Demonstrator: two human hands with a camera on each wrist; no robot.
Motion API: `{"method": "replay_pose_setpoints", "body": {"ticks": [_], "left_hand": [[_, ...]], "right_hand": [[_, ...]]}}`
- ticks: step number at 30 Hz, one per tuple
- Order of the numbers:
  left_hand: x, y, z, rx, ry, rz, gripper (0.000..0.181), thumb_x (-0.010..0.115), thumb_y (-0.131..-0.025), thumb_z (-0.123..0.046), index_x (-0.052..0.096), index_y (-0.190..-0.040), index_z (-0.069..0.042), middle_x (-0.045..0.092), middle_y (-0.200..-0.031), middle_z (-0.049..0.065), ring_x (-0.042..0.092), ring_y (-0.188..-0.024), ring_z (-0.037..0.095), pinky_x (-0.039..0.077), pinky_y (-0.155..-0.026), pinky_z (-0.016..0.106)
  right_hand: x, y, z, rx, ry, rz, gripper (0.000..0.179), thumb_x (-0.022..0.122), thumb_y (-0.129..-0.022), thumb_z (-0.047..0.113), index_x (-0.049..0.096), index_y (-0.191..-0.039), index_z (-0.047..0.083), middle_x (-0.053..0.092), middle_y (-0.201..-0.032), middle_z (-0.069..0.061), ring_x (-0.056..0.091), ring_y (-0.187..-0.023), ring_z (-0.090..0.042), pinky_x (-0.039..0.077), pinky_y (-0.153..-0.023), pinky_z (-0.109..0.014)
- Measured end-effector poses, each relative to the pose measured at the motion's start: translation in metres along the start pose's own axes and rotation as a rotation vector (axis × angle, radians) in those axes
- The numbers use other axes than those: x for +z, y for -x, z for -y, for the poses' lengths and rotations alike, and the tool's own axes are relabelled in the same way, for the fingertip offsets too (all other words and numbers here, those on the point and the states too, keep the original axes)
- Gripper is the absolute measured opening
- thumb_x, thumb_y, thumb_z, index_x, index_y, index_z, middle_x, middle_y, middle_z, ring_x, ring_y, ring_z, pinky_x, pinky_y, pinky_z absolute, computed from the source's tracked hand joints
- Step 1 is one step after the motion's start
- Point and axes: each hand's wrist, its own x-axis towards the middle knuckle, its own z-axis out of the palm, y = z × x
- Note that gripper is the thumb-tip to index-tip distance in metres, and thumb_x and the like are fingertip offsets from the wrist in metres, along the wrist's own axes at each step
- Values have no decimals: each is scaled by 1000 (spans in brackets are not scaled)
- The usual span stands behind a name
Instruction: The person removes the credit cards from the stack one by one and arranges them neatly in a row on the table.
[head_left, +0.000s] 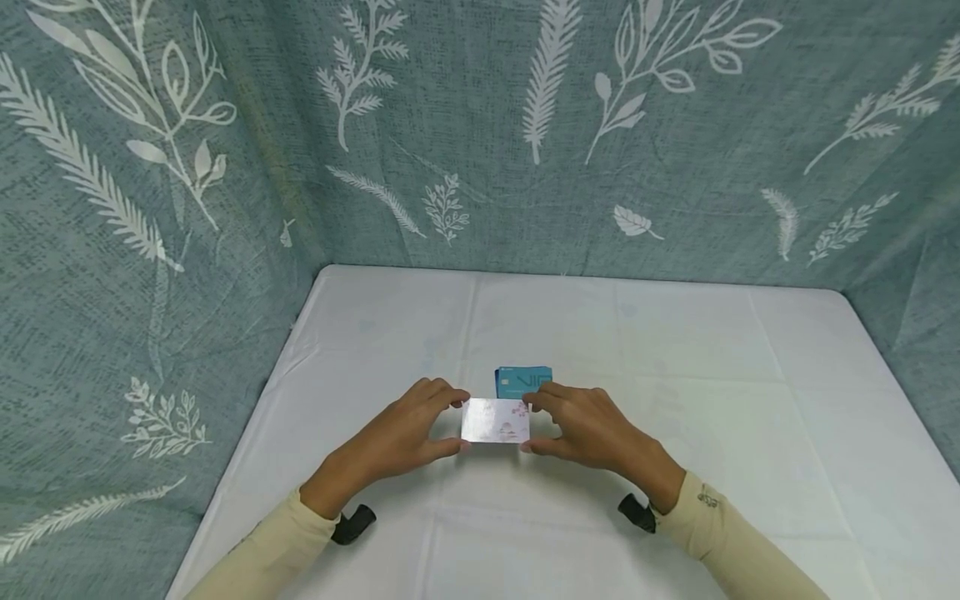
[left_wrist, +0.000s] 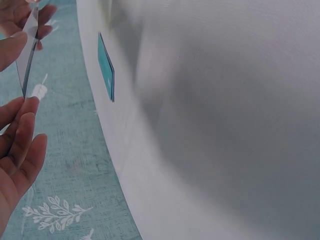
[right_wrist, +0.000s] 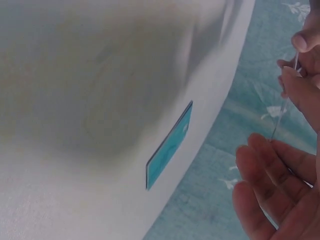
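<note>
Between both hands, a white card [head_left: 495, 421] with pinkish floral print is held up above the table. My left hand [head_left: 415, 425] pinches its left edge, thumb at the lower corner and fingers at the upper one. On the opposite edge, my right hand [head_left: 588, 425] pinches it the same way. In the left wrist view the card [left_wrist: 29, 50] appears almost edge-on. Just beyond it on the table lies a small stack of blue cards [head_left: 517, 382], the top one lettered "VIP". The right wrist view shows that blue stack [right_wrist: 169, 147] lying flat, apart from the hands.
A white cloth covers the table [head_left: 675, 350], with faint fold creases. Green curtains [head_left: 480, 192] with white leaf prints hang behind it and at the sides. Black wrist straps [head_left: 637, 512] sit by the cream sleeves [head_left: 727, 533].
</note>
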Motion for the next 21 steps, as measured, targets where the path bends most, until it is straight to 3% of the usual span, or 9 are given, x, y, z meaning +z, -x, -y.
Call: {"method": "replay_pose_setpoints", "body": {"ticks": [10,21], "left_hand": [[0,4,5,-34,1,19,57,83,-83,-25,59,-131,-7,63,-115,4,54,-108,16,54,-88,35],[-1,7,11,-54,17,43,59,83,-83,-25,58,-133,-7,63,-117,6,55,-114,20,53,-93,38]], "right_hand": [[10,-6,4,-7,23,-16,57,86,-75,46,71,-118,11,72,-97,1,60,-68,-5,38,-52,-16],[12,-11,11,37,51,-4,60,85,-75,49,71,-119,11,74,-98,1,65,-73,-8,40,-53,-16]]}}
